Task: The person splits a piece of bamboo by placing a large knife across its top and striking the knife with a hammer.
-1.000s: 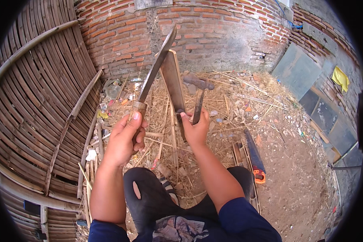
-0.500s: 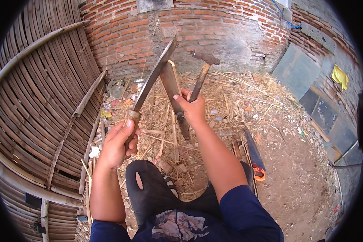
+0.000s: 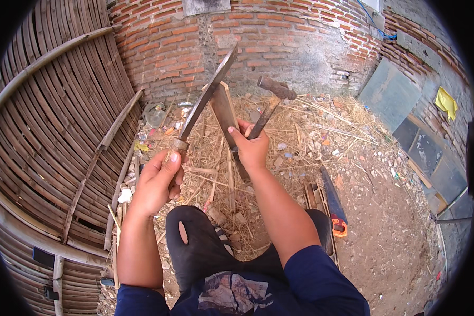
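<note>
My left hand (image 3: 159, 181) is closed round the wooden handle of a machete (image 3: 211, 87), its long blade slanting up and to the right. My right hand (image 3: 252, 146) grips two things at once. One is a flat, dark piece of split bamboo or wood (image 3: 225, 111), standing upright with a pale cut edge at its top. The other is a hammer (image 3: 267, 113), its rusty head up and to the right. In the picture the machete blade crosses the upper left edge of the piece; whether they touch I cannot tell. The right fingers are partly hidden behind the piece.
A handsaw (image 3: 334, 200) with an orange handle lies right of my knee, beside dark split strips (image 3: 315, 197). Straw and splinters (image 3: 200, 158) litter the ground ahead. A bamboo slat wall (image 3: 63, 121) rises at left, a brick wall (image 3: 268, 39) ahead, and grey panels (image 3: 389, 92) lean at right.
The hammer in my right hand has tipped right and slightly down. The machete has shifted a little to the right. Both hands keep their holds.
</note>
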`<action>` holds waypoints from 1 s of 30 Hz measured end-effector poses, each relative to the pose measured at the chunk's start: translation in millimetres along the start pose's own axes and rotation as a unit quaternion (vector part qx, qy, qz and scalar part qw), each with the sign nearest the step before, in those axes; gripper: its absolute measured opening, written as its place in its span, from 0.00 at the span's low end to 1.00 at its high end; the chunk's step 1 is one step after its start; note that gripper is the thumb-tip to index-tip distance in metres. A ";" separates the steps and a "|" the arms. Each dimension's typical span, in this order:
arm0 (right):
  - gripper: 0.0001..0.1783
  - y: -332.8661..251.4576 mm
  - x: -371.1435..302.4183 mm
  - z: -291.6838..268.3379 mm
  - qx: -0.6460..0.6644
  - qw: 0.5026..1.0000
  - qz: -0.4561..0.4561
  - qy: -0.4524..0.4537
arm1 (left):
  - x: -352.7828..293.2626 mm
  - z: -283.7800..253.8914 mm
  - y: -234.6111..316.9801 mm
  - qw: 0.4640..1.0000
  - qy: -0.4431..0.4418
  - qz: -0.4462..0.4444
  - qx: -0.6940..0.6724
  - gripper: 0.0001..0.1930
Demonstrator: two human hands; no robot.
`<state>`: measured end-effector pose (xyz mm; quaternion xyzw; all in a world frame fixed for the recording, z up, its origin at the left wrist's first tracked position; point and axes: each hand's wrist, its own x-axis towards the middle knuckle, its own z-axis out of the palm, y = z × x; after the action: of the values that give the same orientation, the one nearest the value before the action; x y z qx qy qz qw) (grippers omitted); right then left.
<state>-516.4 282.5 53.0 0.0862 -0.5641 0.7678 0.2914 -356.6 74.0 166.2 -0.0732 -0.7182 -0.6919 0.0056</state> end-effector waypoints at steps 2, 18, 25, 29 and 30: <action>0.23 4.9 -0.5 -1.9 0.003 1.000 -0.009 -0.003 | 2.6 0.2 1.7 0.999 0.015 0.020 0.039 0.24; 0.28 -211.7 41.2 -102.4 -0.425 0.892 -0.038 -0.151 | 19.2 -22.6 6.1 0.998 -0.042 -0.036 -0.038 0.27; 0.26 -305.6 43.0 -62.6 -0.513 0.801 -0.285 -0.115 | 12.6 -3.6 2.2 0.999 -0.033 -0.021 -0.024 0.27; 0.22 -297.8 35.1 -44.3 -0.492 0.810 -0.305 -0.096 | 9.6 -2.3 -0.3 0.999 -0.025 -0.015 -0.014 0.28; 0.21 -292.2 34.8 -43.3 -0.553 0.773 -0.287 -0.120 | 8.2 -2.5 0.9 0.999 -0.028 -0.015 -0.009 0.28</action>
<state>-377.2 390.9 292.4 0.1594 -0.8711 0.1873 0.4250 -364.9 72.4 168.1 -0.0825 -0.7130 -0.6958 -0.0255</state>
